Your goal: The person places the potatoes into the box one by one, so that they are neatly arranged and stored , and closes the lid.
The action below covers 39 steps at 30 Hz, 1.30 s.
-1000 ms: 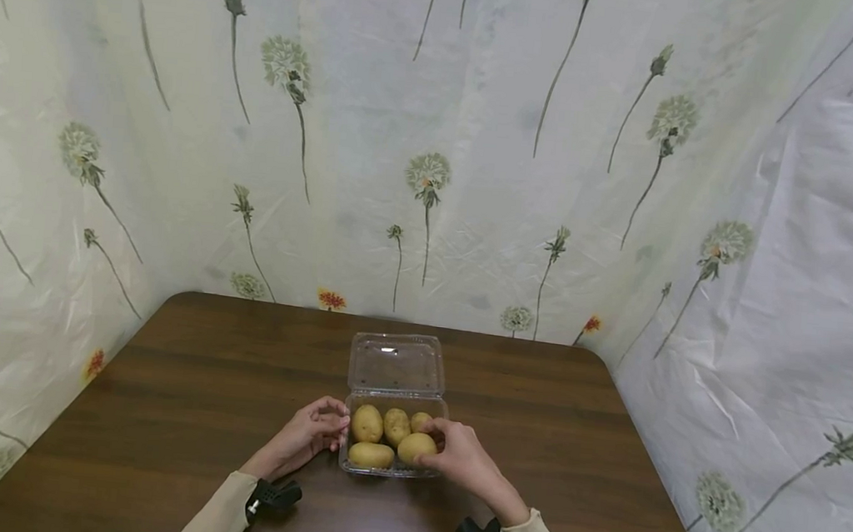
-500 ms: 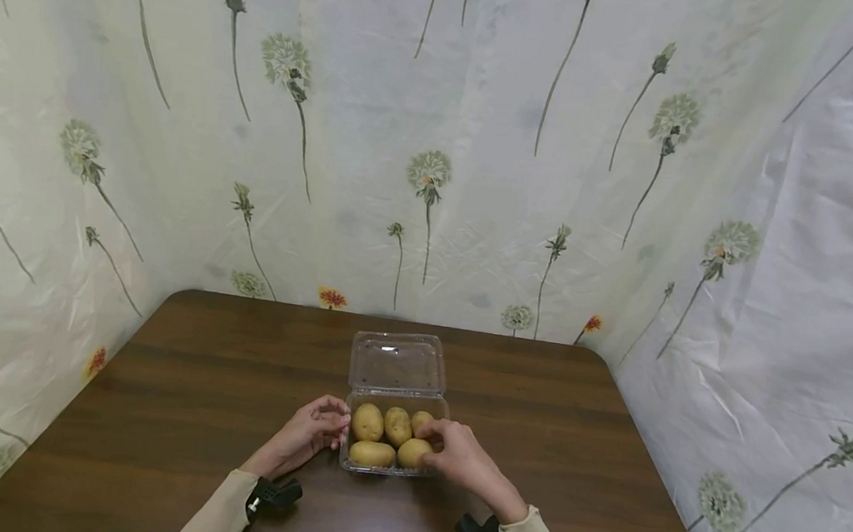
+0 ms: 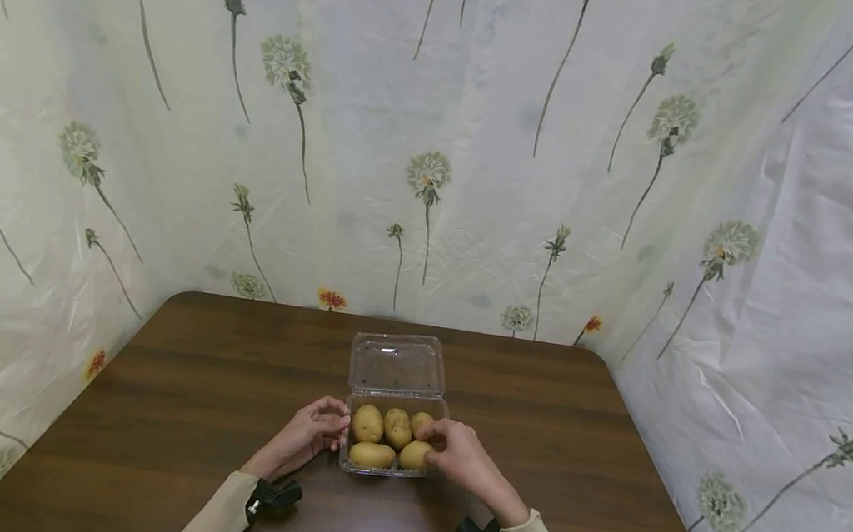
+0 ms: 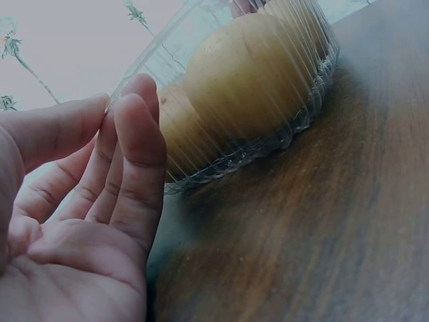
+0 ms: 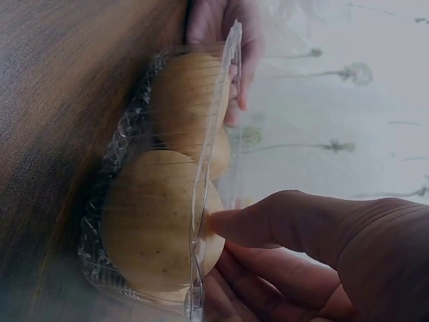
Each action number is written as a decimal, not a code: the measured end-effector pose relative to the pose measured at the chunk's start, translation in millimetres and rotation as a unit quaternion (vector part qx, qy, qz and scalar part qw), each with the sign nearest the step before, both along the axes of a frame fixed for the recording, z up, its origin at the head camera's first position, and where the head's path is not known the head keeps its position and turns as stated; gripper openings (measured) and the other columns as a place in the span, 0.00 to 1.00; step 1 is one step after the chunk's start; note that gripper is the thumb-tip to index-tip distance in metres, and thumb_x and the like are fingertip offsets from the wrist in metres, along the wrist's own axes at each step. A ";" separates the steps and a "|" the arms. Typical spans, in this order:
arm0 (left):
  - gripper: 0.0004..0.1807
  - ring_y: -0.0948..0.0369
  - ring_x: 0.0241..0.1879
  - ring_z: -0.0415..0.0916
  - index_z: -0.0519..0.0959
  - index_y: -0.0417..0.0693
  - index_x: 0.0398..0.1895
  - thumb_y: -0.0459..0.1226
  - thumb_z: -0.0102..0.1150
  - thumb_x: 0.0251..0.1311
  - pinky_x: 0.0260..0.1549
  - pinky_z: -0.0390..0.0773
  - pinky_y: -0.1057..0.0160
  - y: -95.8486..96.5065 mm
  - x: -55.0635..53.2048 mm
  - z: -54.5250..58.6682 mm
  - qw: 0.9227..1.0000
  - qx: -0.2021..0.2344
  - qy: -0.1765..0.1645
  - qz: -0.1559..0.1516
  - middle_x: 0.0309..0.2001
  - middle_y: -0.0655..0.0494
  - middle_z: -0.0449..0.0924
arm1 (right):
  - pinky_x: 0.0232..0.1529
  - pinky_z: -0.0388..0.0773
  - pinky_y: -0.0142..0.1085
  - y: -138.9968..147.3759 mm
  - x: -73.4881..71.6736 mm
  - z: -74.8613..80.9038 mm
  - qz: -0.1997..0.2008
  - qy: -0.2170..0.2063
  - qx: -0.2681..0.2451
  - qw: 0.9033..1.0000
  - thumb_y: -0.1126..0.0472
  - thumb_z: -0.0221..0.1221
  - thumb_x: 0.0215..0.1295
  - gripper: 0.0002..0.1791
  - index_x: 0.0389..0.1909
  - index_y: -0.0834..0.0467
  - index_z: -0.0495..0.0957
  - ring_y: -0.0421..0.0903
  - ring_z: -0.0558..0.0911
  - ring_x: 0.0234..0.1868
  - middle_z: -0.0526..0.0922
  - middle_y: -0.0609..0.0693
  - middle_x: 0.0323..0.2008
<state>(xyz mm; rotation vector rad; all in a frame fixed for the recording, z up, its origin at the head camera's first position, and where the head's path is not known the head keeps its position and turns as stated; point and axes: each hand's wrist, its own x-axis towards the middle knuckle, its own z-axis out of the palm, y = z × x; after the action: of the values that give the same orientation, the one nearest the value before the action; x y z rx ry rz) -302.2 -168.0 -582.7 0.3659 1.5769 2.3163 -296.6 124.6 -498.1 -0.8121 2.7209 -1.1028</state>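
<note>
A clear plastic clamshell box [image 3: 391, 471] stands with its lid [image 3: 398, 364] folded back, away from me. Several yellow potatoes [image 3: 368, 424] lie inside in two rows. My left hand [image 3: 305, 433] is at the box's left side, its thumb and forefinger pinching the rim, as the left wrist view shows. At the opposite side, my right hand [image 3: 462, 459] reaches over the rim and holds the front right potato [image 5: 157, 228] between thumb and fingers. That potato sits low in the box. The right hand partly covers the back right potato [image 3: 422, 423].
The box stands on a dark brown wooden table [image 3: 238, 368]. A pale curtain [image 3: 362, 127] with a dandelion print hangs behind the table and along both sides. Each wrist carries a black camera mount [image 3: 273, 494] below a beige sleeve [image 3: 219, 513].
The front right potato has settled lower and slightly right in the box. My right thumb has slid right with it, uncovering more of the middle potato. The left hand stays at the rim.
</note>
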 end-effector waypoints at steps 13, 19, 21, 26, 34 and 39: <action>0.06 0.64 0.29 0.78 0.68 0.44 0.46 0.30 0.49 0.69 0.27 0.77 0.69 -1.7 1.3 -0.8 1.000 -0.001 0.000 0.001 0.29 0.57 0.80 | 0.43 0.82 0.43 1.3 2.5 -1.6 -0.013 -0.009 -0.029 0.999 0.75 0.61 0.51 0.17 0.45 0.65 0.81 0.55 0.85 0.44 0.85 0.59 0.45; 0.06 0.65 0.29 0.78 0.68 0.45 0.47 0.30 0.48 0.70 0.28 0.77 0.69 -2.7 1.5 -2.5 1.000 -0.005 0.008 -0.005 0.30 0.57 0.80 | 0.43 0.82 0.42 1.5 2.2 -2.4 -0.015 -0.007 -0.023 1.000 0.74 0.62 0.51 0.18 0.45 0.65 0.81 0.53 0.84 0.43 0.85 0.58 0.45; 0.06 0.65 0.29 0.78 0.68 0.45 0.47 0.30 0.48 0.70 0.28 0.77 0.69 -2.7 1.5 -2.8 1.000 -0.008 0.006 -0.004 0.30 0.57 0.80 | 0.42 0.82 0.41 1.4 2.2 -2.3 -0.014 -0.004 -0.016 1.000 0.74 0.62 0.51 0.17 0.45 0.65 0.81 0.53 0.84 0.43 0.85 0.58 0.44; 0.07 0.64 0.29 0.78 0.68 0.45 0.47 0.31 0.49 0.70 0.28 0.77 0.69 -2.1 2.0 -2.2 1.000 -0.009 0.001 -0.002 0.30 0.57 0.80 | 0.42 0.82 0.39 0.2 2.0 -1.4 -0.009 0.010 -0.002 1.000 0.74 0.63 0.52 0.16 0.44 0.66 0.81 0.53 0.84 0.42 0.84 0.58 0.44; 0.06 0.64 0.29 0.78 0.67 0.44 0.47 0.30 0.49 0.69 0.27 0.76 0.69 -1.2 1.2 -0.3 1.000 -0.002 -0.002 0.002 0.29 0.57 0.80 | 0.43 0.82 0.40 -2.6 -0.6 -0.7 -0.001 0.024 0.000 1.000 0.75 0.63 0.51 0.16 0.43 0.67 0.82 0.53 0.85 0.43 0.84 0.58 0.43; 0.06 0.64 0.29 0.78 0.67 0.44 0.47 0.31 0.49 0.70 0.28 0.76 0.69 -0.3 0.0 -0.5 1.000 -0.014 -0.003 0.005 0.29 0.57 0.79 | 0.44 0.82 0.41 -0.7 -1.5 -1.6 -0.019 -0.002 -0.022 1.000 0.73 0.64 0.52 0.16 0.44 0.66 0.81 0.54 0.85 0.44 0.85 0.59 0.44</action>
<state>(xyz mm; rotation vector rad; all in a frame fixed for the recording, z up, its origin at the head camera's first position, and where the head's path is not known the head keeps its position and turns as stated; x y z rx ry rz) -302.2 -168.3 -583.2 0.3443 1.6112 2.2984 -298.1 124.0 -499.7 -0.7655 2.7296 -1.1743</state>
